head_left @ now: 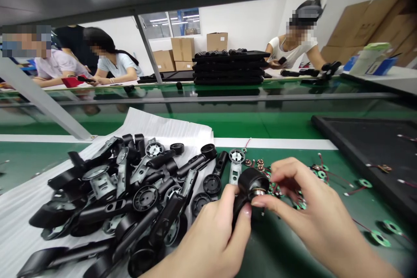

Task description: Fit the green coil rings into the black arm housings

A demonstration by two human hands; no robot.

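Observation:
My left hand [208, 234] grips the stem of a black plastic arm part [243, 195], which has a round housing at its top end. A metal bearing hub [259, 192] shows in that housing, and my right hand [302, 204] pinches the round end beside it. Under my right fingers lie small green ring circuit boards [321, 174] with red wires, mixed with copper-coloured discs [259, 165]. To my left, a heap of similar black parts and metal brackets [130, 200] lies on a white foam sheet [169, 128], close to my left hand.
A black tray [368, 147] lies at the right on the green bench [276, 124]. A grey steel frame bar [39, 100] crosses the view. Beyond it, co-workers [114, 58] sit at a table with stacked black parts [228, 67]. Cardboard boxes [182, 54] stand behind them.

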